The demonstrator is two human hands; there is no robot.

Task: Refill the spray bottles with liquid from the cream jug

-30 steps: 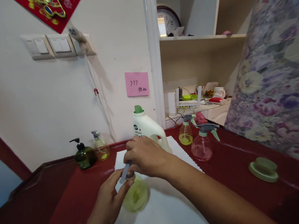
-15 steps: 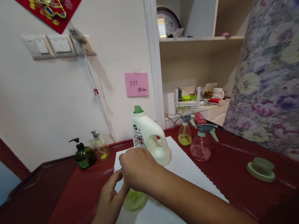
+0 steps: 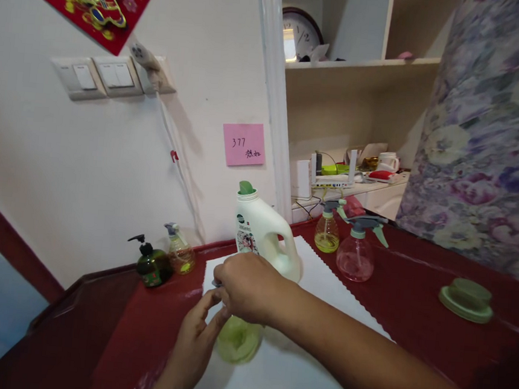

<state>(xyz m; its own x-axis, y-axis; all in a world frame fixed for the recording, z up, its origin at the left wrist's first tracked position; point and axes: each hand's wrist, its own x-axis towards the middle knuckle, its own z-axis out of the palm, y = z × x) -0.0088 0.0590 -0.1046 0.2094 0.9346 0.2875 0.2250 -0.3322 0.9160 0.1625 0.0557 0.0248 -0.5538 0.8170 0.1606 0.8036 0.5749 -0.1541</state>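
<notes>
My right hand (image 3: 249, 287) reaches across from the right and its fingertips pinch a small grey part (image 3: 218, 283), almost all hidden behind them. My left hand (image 3: 194, 349) rises from below, its fingers curled around the top of a pale green translucent plastic bottle (image 3: 237, 340). That bottle lies on a white scalloped-edge cloth (image 3: 323, 294), its neck hidden by my fingers. Just behind my right hand stands a white plastic detergent jug (image 3: 260, 231) with a green cap, not touched by either hand.
The cloth lies on a dark red table (image 3: 407, 298). Along the back stand a green pump bottle (image 3: 149, 266), a small spray bottle (image 3: 179, 255), a yellow spray bottle (image 3: 327, 234) and a pink spray bottle (image 3: 356, 254). A green round dish (image 3: 466, 300) sits at right.
My right hand has moved down and to the left over my left hand. It now covers the grey stick-like part that showed earlier, and more of the white jug is visible.
</notes>
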